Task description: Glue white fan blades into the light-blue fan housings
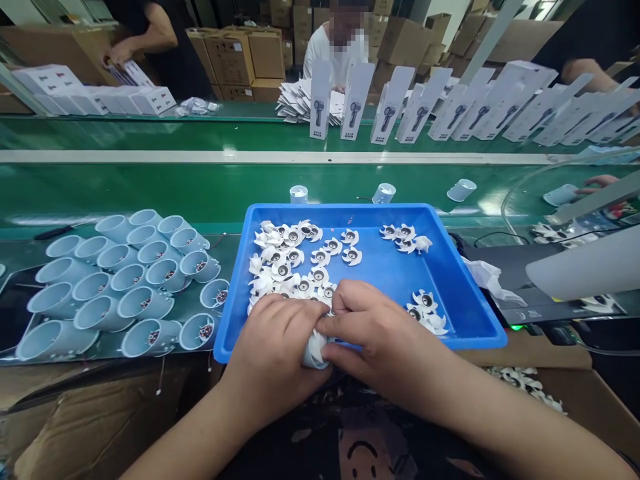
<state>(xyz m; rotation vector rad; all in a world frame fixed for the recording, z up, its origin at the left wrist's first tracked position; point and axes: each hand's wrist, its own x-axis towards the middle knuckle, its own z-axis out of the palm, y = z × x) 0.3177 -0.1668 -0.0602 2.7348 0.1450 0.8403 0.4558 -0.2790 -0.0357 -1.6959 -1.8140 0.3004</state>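
My left hand (281, 340) is wrapped round a light blue plastic cup-shaped housing (311, 360), in front of the blue tray (361, 345). At the housing's mouth, my right hand (373, 327) has its thumb and bent fingers closed on a white fan impeller (316, 345). The fingers cover much of both parts, so how deep the impeller sits cannot be seen. Inside the tray, many white impellers (281, 268) are heaped on the left. Smaller groups lie at the back right (406, 233) and front right.
Rows of light blue housings (110, 257) with wires lie left of the tray. Several more stand on the green conveyor (215, 180) behind it. White boxes (320, 100) line the far side, where other people work. A grey-white cylinder (583, 263) juts in from the right.
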